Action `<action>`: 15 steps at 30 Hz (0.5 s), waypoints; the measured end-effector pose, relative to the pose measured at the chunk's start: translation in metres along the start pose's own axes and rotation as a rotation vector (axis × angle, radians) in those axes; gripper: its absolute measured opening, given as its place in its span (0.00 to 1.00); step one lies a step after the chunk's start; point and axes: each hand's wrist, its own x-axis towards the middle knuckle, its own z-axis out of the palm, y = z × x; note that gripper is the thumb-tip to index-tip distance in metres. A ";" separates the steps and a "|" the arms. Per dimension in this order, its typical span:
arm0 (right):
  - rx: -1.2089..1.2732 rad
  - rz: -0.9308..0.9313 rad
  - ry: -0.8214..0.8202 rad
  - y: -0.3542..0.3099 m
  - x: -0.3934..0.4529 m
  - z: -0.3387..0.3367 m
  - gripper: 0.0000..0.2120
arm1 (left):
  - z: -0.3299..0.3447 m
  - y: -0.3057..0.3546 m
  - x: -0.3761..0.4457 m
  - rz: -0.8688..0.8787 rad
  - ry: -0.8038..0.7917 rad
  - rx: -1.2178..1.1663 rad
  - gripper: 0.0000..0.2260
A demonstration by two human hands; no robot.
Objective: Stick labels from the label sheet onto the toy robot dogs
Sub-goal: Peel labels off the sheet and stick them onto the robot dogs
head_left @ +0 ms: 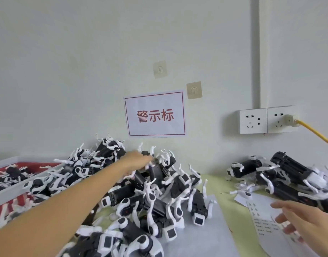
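Observation:
A big heap of black-and-white toy robot dogs (pixel 133 191) fills the table's left and middle. My left hand (pixel 136 161) reaches far into the top of the heap, its fingers curled round one black toy dog (pixel 154 169) near the wall. My right hand (pixel 306 221) hovers at the lower right with fingers spread and relaxed, just above the white label sheet (pixel 265 225), which lies flat on the table. A smaller group of toy dogs (pixel 287 177) lies at the right, behind the sheet.
A grey-rimmed red tray (pixel 13 193) with more dogs stands at the left edge. On the wall hang a paper sign with red characters (pixel 155 114), two hooks, and a double socket (pixel 267 120) with a yellow cable (pixel 319 135) running right.

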 end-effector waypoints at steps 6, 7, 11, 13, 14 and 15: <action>0.024 -0.016 0.011 0.003 0.002 0.004 0.14 | -0.019 -0.014 0.021 0.007 0.460 -0.048 0.14; 0.026 -0.019 0.007 0.002 0.003 0.005 0.14 | -0.016 -0.017 0.031 -0.072 0.360 -0.092 0.21; 0.042 -0.035 0.006 0.002 0.009 0.006 0.14 | 0.006 -0.022 0.060 -0.214 0.021 -0.255 0.45; 0.029 -0.049 0.001 0.001 0.011 0.006 0.14 | 0.012 -0.017 0.068 -0.136 -0.014 -0.225 0.42; 0.025 -0.053 -0.002 0.002 0.012 0.006 0.14 | 0.013 -0.011 0.067 -0.091 -0.009 -0.198 0.38; 0.020 -0.051 -0.007 0.002 0.013 0.006 0.14 | 0.013 -0.004 0.065 -0.040 -0.002 -0.178 0.31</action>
